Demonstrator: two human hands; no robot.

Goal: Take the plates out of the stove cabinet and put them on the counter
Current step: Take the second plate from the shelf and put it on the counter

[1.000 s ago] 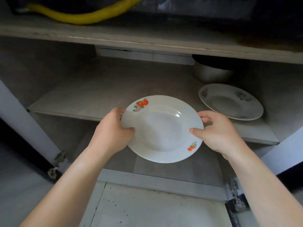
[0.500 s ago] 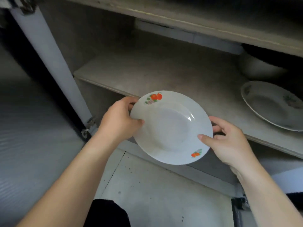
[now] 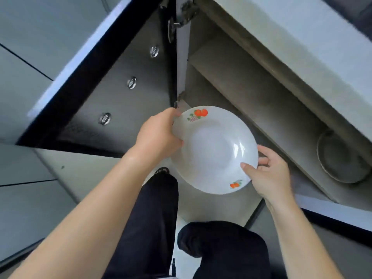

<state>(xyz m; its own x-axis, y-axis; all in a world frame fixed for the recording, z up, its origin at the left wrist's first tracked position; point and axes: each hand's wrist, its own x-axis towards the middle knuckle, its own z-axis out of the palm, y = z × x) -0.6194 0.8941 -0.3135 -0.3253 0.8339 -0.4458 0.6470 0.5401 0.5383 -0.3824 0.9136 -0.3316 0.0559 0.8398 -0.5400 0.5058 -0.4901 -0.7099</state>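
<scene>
The plate [image 3: 214, 150] is white, with orange fruit decals [image 3: 200, 113] on its rim at 11 o'clock and 5 o'clock. It is held in the air outside the open cabinet [image 3: 221, 81], upper face toward the camera, above the floor [image 3: 193, 208]. The left hand [image 3: 159, 135] grips the rim at 9 o'clock, with the thumb on the upper face and the fingers wrapped behind the edge. The right hand [image 3: 269, 174] grips the rim at 4 o'clock, with the thumb pressed on the upper face and the fingers curled under the edge. The cabinet door [image 3: 112, 87] stands open at 10 o'clock of the plate; its dark inner face carries three round metal vents [image 3: 131, 83] in a row. A hinge [image 3: 185, 11] sits at 12 o'clock, near the top edge of the view. The shelf [image 3: 261, 101] runs from 1 o'clock toward 3 o'clock. A second plate [image 3: 340, 158] lies on this shelf at 3 o'clock, well apart from the held plate; it is blurred and its pattern cannot be read. Dark trouser legs [image 3: 155, 218] occupy 6 o'clock.
</scene>
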